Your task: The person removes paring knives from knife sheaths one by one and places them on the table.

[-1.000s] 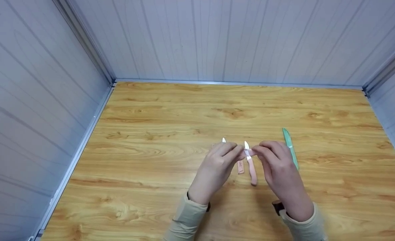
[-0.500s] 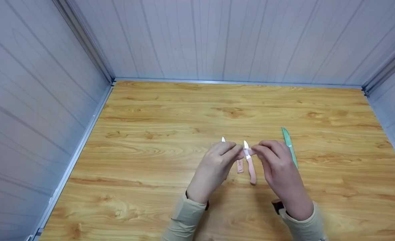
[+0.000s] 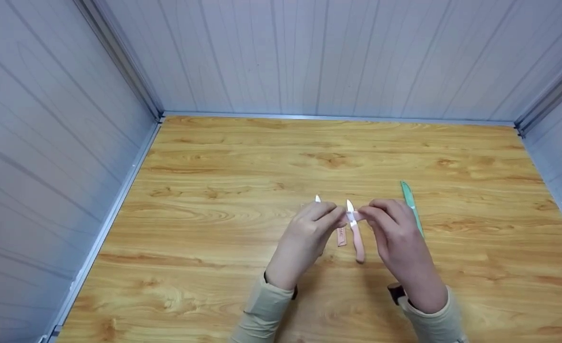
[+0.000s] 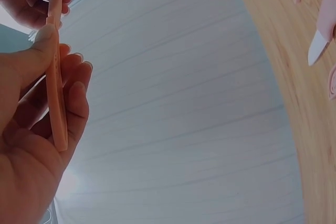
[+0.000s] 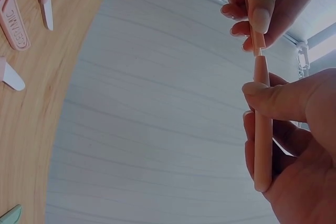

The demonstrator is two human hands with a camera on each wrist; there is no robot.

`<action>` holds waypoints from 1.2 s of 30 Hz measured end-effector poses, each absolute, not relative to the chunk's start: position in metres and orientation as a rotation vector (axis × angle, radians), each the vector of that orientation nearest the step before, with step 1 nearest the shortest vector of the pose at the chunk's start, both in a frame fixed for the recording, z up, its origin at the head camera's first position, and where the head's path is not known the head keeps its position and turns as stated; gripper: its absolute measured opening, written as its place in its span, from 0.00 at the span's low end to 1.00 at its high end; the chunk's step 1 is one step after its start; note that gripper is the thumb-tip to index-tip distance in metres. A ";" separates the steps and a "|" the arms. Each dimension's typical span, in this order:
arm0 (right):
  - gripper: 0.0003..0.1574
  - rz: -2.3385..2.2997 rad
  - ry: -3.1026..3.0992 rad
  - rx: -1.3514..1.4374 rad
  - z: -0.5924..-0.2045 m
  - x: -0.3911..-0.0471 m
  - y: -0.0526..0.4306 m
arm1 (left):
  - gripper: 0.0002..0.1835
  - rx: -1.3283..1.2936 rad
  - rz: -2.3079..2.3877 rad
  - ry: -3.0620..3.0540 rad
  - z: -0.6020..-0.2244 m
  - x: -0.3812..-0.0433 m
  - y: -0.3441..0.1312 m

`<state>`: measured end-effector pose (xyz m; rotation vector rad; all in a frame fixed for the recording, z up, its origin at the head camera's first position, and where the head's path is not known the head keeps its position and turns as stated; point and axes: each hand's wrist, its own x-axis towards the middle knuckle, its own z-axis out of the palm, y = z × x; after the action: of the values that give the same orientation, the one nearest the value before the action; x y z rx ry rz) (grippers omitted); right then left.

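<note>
- Our left hand (image 3: 304,233) curls its fingers round a pink sheath (image 4: 56,98).
- Our right hand (image 3: 397,238) grips a pink handle (image 5: 263,150), white blade (image 5: 257,52) just showing between.
- Beneath, on the tabletop (image 3: 214,190), lies a pink-handled knife (image 3: 358,244).
- Farther off, a green knife (image 3: 408,194).

Head view: the left hand (image 3: 304,233) hides all but the tip of one white-bladed knife (image 3: 317,198) and the upper end of a pink sheath (image 3: 342,238), its lettering too small to read; the right hand (image 3: 399,236) covers the lower part of a green knife (image 3: 408,195). Right wrist view: the held sheath (image 5: 256,40), partly behind fingers (image 5: 265,3), leaves the top edge.
</note>
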<state>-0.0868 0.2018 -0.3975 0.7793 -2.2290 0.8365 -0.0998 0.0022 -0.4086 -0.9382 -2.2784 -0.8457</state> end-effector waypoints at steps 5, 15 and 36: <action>0.19 0.841 -2.233 0.776 -0.397 -0.087 0.202 | 0.11 -0.927 -0.865 -2.272 -0.409 -0.100 0.002; 0.15 0.828 -2.249 0.789 -0.394 -0.088 0.204 | 0.12 -0.934 -0.896 -2.256 -0.407 -0.101 0.001; 0.20 0.838 -2.246 0.783 -0.392 -0.088 0.207 | 0.12 -0.953 -0.785 -2.278 -0.406 -0.104 0.004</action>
<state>-0.0885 0.2068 -0.3915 0.7835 -2.2456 0.8376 -0.1039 0.0041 -0.4055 -0.9526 -2.2784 -0.7848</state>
